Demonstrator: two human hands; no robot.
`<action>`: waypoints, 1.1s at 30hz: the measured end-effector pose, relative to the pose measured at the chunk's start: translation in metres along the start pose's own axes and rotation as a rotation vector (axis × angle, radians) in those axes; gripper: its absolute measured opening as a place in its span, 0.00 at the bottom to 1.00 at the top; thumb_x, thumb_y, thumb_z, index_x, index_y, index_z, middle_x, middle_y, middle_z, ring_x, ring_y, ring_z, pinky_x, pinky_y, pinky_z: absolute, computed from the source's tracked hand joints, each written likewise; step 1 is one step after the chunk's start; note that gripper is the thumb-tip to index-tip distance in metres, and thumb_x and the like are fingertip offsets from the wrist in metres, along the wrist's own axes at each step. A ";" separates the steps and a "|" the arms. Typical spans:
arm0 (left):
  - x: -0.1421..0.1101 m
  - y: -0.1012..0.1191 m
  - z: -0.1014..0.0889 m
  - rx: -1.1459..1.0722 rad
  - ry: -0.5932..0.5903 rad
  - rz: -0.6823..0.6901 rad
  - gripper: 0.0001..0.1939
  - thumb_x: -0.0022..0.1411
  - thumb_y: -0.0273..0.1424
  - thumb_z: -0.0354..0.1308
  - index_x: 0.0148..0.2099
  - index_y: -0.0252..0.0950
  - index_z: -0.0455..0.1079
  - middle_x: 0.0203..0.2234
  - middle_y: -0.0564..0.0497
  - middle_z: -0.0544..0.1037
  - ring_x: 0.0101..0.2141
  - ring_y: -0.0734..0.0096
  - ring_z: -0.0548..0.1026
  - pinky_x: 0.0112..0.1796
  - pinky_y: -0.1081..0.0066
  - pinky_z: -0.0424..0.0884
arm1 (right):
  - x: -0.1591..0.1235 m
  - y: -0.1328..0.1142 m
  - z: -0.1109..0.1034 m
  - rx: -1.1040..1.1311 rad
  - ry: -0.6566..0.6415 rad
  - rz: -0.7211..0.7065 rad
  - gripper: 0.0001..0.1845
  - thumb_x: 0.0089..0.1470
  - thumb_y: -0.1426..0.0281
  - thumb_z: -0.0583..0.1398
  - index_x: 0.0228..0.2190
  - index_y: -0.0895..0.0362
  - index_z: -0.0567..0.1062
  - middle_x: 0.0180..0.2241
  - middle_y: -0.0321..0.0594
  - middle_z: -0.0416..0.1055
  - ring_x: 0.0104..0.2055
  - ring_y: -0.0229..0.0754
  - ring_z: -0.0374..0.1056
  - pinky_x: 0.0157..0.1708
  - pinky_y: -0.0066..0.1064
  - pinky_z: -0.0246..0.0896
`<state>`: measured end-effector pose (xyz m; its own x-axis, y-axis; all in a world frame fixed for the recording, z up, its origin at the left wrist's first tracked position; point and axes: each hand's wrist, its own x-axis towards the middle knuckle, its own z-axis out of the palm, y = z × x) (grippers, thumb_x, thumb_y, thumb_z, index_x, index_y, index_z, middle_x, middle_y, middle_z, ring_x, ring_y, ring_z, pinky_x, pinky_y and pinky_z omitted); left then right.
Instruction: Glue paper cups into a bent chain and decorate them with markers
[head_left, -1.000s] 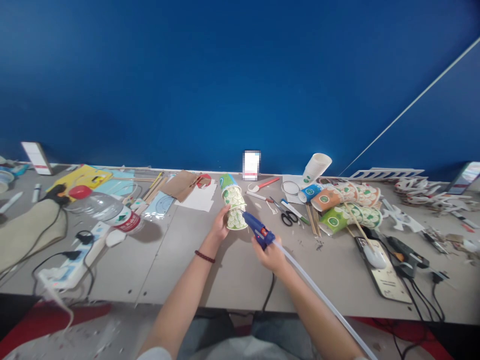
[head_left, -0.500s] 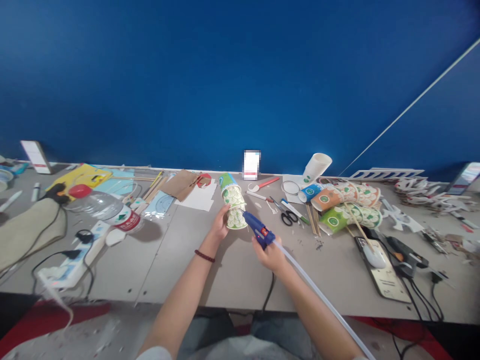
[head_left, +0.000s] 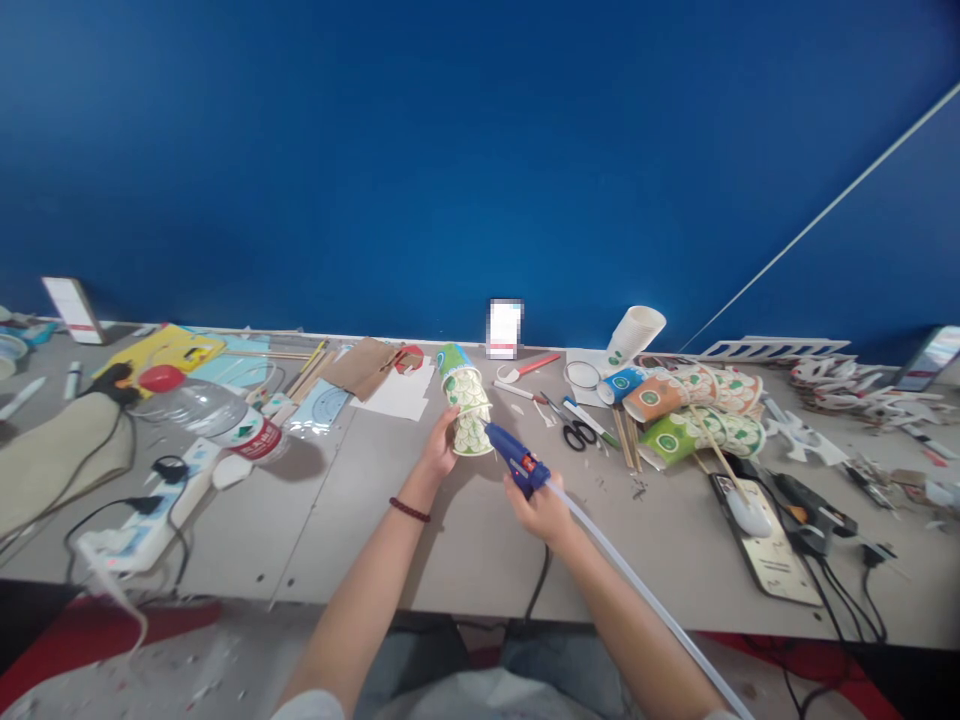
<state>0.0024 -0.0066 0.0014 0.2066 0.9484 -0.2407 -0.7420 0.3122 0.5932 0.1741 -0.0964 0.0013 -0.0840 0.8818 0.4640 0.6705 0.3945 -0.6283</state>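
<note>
My left hand [head_left: 441,446] is closed around the side of a joined column of paper cups [head_left: 466,390], green and blue at the far end and patterned white and green nearer me. In my right hand [head_left: 541,508] is a blue hot glue gun [head_left: 516,458], a long clear glue stick [head_left: 637,585] running out of its back. The gun's nozzle points at the seam between the lower cups, touching or very close to it; I cannot tell which. My left fingers are partly hidden behind the cups.
Black-handled scissors [head_left: 577,434] and wooden sticks [head_left: 628,440] lie to the right, beside more joined paper cups [head_left: 667,395]. Another glue gun [head_left: 814,510] rests far right. A plastic bottle [head_left: 217,418] lies left, near a power strip [head_left: 161,520]. A phone [head_left: 504,330] stands at the wall.
Almost nothing differs. The cup column has tilted very slightly in my left hand, while the glue gun stays at the same seam.
</note>
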 end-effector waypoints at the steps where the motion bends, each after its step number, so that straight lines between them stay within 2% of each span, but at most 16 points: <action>1: 0.000 0.000 0.000 0.000 -0.001 0.001 0.18 0.49 0.34 0.65 0.43 0.31 0.72 0.38 0.45 0.81 0.46 0.54 0.77 0.50 0.58 0.70 | 0.000 0.000 0.000 -0.001 -0.001 0.000 0.10 0.54 0.64 0.54 0.24 0.53 0.68 0.16 0.36 0.66 0.18 0.41 0.66 0.22 0.29 0.58; 11: 0.000 0.001 -0.001 -0.003 -0.020 0.003 0.20 0.50 0.34 0.65 0.45 0.31 0.71 0.39 0.43 0.80 0.48 0.52 0.76 0.51 0.57 0.69 | 0.000 -0.002 0.000 0.009 0.009 -0.007 0.10 0.54 0.64 0.53 0.24 0.53 0.67 0.15 0.35 0.65 0.17 0.40 0.64 0.21 0.29 0.57; 18: 0.001 0.001 -0.001 0.008 -0.017 0.025 0.19 0.51 0.35 0.64 0.45 0.31 0.72 0.40 0.43 0.81 0.48 0.52 0.75 0.52 0.57 0.68 | 0.000 -0.001 0.002 0.003 0.050 -0.066 0.10 0.54 0.66 0.53 0.23 0.54 0.66 0.15 0.34 0.64 0.17 0.38 0.63 0.20 0.27 0.55; 33: 0.001 0.003 0.001 -0.015 0.013 0.030 0.19 0.49 0.34 0.65 0.43 0.31 0.73 0.36 0.44 0.81 0.47 0.53 0.76 0.52 0.58 0.68 | -0.002 0.001 0.004 -0.004 -0.002 -0.049 0.11 0.54 0.66 0.53 0.22 0.54 0.66 0.14 0.34 0.61 0.16 0.37 0.60 0.21 0.27 0.54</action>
<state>0.0007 -0.0052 0.0035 0.1756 0.9564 -0.2333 -0.7575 0.2826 0.5885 0.1723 -0.0972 -0.0027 -0.1183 0.8622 0.4925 0.6684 0.4360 -0.6026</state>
